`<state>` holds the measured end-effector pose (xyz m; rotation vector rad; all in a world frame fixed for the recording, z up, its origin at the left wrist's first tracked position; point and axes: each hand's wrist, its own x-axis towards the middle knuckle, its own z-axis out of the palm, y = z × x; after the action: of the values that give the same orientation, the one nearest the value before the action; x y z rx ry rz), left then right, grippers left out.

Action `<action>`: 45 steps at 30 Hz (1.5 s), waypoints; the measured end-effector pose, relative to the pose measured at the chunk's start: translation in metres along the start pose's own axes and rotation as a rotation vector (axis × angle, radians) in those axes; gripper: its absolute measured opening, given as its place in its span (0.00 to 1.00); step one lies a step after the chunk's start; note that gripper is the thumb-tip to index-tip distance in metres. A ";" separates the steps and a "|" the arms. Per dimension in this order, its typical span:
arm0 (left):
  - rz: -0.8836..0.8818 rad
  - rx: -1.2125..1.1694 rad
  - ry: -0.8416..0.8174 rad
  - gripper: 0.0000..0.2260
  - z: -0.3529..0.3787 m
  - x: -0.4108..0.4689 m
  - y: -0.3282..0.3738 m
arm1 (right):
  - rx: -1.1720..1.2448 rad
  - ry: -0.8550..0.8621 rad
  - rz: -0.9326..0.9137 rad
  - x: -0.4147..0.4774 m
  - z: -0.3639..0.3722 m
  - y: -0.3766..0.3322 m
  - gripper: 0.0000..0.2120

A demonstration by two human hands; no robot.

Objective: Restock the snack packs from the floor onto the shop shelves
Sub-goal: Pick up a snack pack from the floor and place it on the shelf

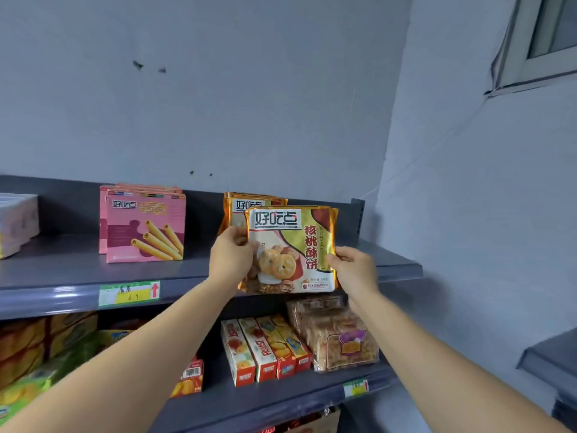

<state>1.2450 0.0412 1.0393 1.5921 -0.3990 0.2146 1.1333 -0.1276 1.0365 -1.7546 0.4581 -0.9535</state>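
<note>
Mid-placement. Gold walnut-cookie pack (290, 250) is upright, face out, at the front of the top shelf (62, 267), just ahead of a row of matching gold packs (249, 203). Its bottom edge overlaps the shelf lip; can't tell if it rests on the shelf yet.

Left hand (232, 254) grips the pack's left edge and right hand (352, 267) grips the lower right edge. Fingers of both are clamped on the pack.

Progress, as a judgement: at least two matching packs are already shelved, and this one needs pushing back and releasing. The floor is out of view, so the remaining stock is unknown.

Readable text:
- Held pack: brand 好吃点, red vertical 核桃酥饼. The small print is too fine to read.
- Pink egg-roll boxes (145, 228), left on the same shelf: 好吃点.
- Green-and-yellow price tag (129, 293): red up arrow, handwriting illegible.
- Lower shelf (249, 401): slim fruit-biscuit boxes (265, 351) reading roughly "FRUITAST", not certain. The clear bag of cakes (337, 335) beside them has an unreadable label.
</note>
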 end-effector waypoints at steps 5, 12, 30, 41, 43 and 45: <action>0.018 0.028 -0.035 0.07 0.005 0.057 -0.010 | -0.017 -0.001 0.010 0.060 0.039 0.011 0.10; 0.006 0.057 -0.065 0.10 0.024 0.111 -0.035 | -0.032 -0.061 0.037 0.124 0.075 0.035 0.16; 0.018 0.226 0.163 0.14 0.059 0.166 -0.077 | -0.014 -0.315 0.030 0.212 0.111 0.084 0.02; -0.347 -0.003 -0.240 0.42 0.056 0.199 -0.084 | 0.189 -0.559 0.226 0.223 0.151 0.072 0.35; -0.277 0.002 -0.265 0.36 0.058 0.200 -0.085 | 0.198 -0.534 0.204 0.221 0.156 0.074 0.35; -0.211 0.028 -0.310 0.34 0.054 0.204 -0.090 | 0.229 -0.528 0.190 0.222 0.158 0.080 0.34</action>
<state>1.4612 -0.0352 1.0288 1.6857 -0.4632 -0.1911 1.4029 -0.2164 1.0258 -1.6376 0.1593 -0.3664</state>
